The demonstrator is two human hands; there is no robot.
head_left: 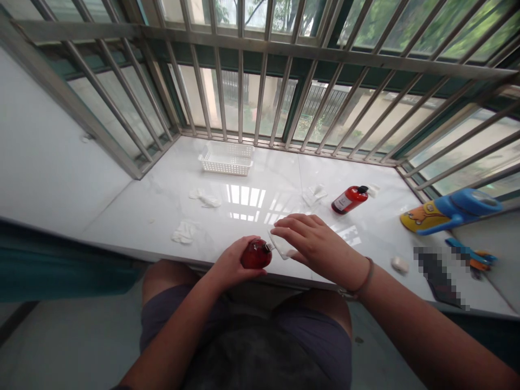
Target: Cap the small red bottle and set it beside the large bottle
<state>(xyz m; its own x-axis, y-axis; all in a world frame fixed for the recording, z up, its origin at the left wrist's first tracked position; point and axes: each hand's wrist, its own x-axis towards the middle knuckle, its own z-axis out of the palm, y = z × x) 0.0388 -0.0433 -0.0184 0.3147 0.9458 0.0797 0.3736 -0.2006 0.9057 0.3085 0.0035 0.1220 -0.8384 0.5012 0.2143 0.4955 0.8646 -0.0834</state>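
My left hand [234, 261] is wrapped around a dark red bottle [255, 255] at the table's front edge. The bottle is tilted, its narrow neck pointing right, and no cap shows on it. Just right of the neck, my right hand [303, 238] has its fingers bent over a thin white piece [280, 245] that looks like tissue. Its far side is hidden under the fingers. A second red bottle [349, 200] with a black cap and a pale label stands farther back on the right.
A white perforated basket [226, 167] stands near the window bars. Crumpled tissues [184, 232] lie at left, another [315, 194] behind my right hand. At right are a blue and yellow flask [444, 211], a small white case [400, 265] and a dark, partly blurred-out phone-like object [441, 279].
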